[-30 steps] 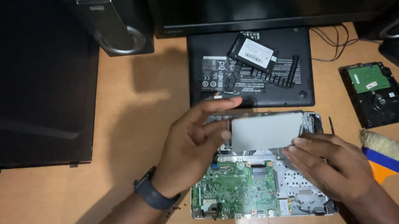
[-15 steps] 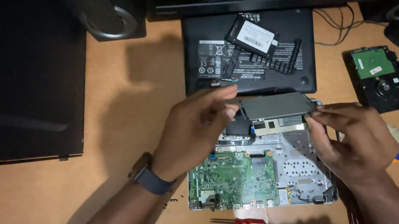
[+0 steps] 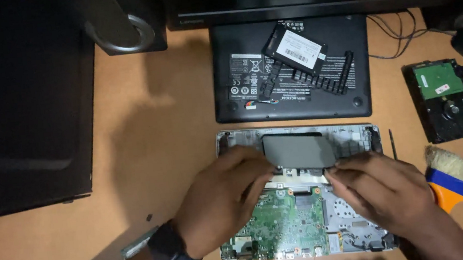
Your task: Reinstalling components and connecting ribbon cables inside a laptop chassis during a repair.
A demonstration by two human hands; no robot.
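A: Where is the grey panel (image 3: pixel 301 150) sitting right now?

B: In the far half of the opened laptop chassis (image 3: pixel 352 134), which lies near the middle of the counter (image 3: pixel 154 155), toward its near edge. The panel looks like the touchpad seen from its back, flat and dull grey, with the green circuit board (image 3: pixel 287 227) just nearer the person.

A: And the hands?

B: The left hand (image 3: pixel 224 199), with a dark watch (image 3: pixel 167 254) on its wrist, has its fingertips curled at the panel's near left corner. The right hand (image 3: pixel 384 188) pinches at the near right corner. Both are closed narrowly on the panel's near edge, though I cannot tell how firmly they grip.

A: How would it handle?

B: My guess is light, thin and fairly stiff, yet easy to crack or bend if twisted. There may be a thin ribbon cable underneath; that is hidden. Holding it by the edges at two corners, as here, seems the safest hold, clear of the board.

A: Anything else close by?

B: A black bottom cover (image 3: pixel 295 77) lies beyond the chassis with a small drive (image 3: pixel 294 49) resting on it. A bare hard disk (image 3: pixel 446 99) and a brush (image 3: pixel 448 173) lie toward the right edge.
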